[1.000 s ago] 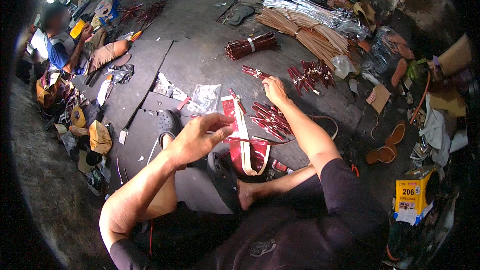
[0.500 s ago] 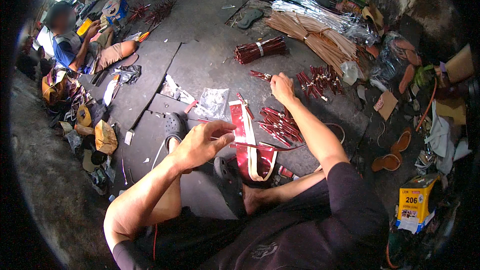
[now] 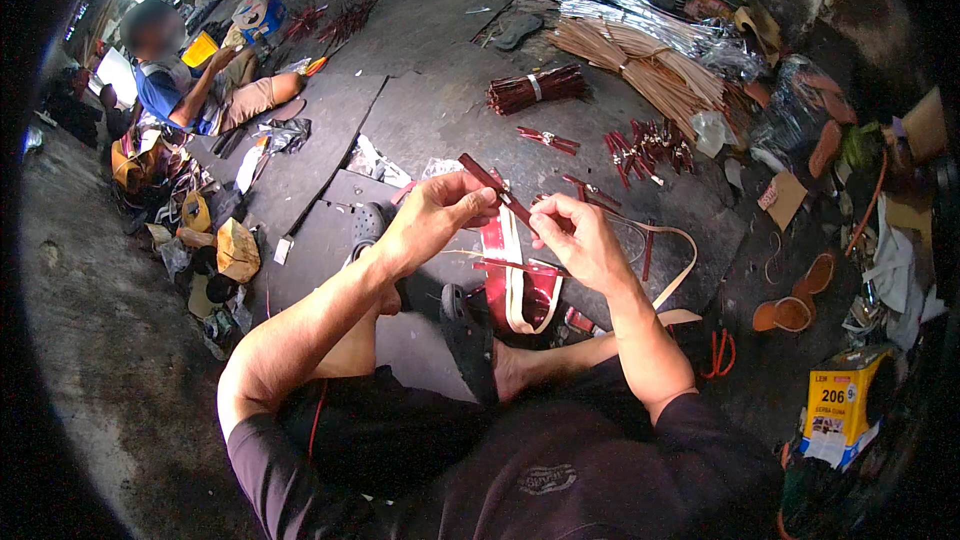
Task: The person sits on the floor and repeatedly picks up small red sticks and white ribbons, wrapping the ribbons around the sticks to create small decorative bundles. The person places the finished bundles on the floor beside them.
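Note:
A short dark red strap (image 3: 478,171) with a small metal buckle is stretched slantwise between my hands. My left hand (image 3: 430,215) pinches it near the upper end, and the fingers of my right hand (image 3: 580,240) close on its lower end. Beneath them lies a glossy red piece with a cream edge (image 3: 515,305), partly covered by the hands. Just beyond, a few buckled straps (image 3: 548,140) rest on the floor. To their right is a heap of similar straps (image 3: 650,150). More straps (image 3: 590,190) show behind my right hand.
A tied bundle of dark red strips (image 3: 537,88) lies ahead, with long tan strips (image 3: 640,65) beyond it to the right. A yellow box (image 3: 838,400) stands at right. Another person (image 3: 200,90) sits at far left. A dark clog (image 3: 465,335) is by my foot.
My right hand has come back from the straps on the floor toward my left hand. My left hand, open before, now grips a strap together with the right. The view has shifted slightly.

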Available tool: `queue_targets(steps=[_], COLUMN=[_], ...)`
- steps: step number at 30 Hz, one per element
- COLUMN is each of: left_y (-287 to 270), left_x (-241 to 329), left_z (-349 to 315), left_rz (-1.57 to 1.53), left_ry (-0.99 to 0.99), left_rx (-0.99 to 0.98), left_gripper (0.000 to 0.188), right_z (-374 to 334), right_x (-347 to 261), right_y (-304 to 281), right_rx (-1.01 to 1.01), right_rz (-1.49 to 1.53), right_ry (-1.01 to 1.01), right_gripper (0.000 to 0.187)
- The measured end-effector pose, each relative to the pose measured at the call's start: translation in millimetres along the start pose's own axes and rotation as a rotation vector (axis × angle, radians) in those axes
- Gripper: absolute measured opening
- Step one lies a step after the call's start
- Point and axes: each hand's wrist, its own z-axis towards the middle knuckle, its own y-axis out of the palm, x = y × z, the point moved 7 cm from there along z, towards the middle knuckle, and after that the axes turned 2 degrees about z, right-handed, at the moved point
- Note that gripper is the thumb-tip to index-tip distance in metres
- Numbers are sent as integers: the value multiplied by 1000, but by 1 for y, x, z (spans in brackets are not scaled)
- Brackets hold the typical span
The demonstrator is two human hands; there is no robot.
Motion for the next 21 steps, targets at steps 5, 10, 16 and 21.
queue_targets(steps=[5,10,16,21], left_y=[13,25,25,25], left_x=[5,14,21,28], left_z=[-1,-9,-15,-17], left_rz=[-94,-71,97,165], left_ry=[37,16,89,162], left_rx=[40,32,61,68], left_gripper=[20,27,29,29], right_z=[-20,-23,-25,-21], right_x=[-57,-68,-77,-64], right_y=[4,6,7,11], right_rx=[209,314,339,301], right_rz=[-147,-243,-272,-114], right_ry=[-247,-357,-448,-308], right_gripper=[25,21,15,13])
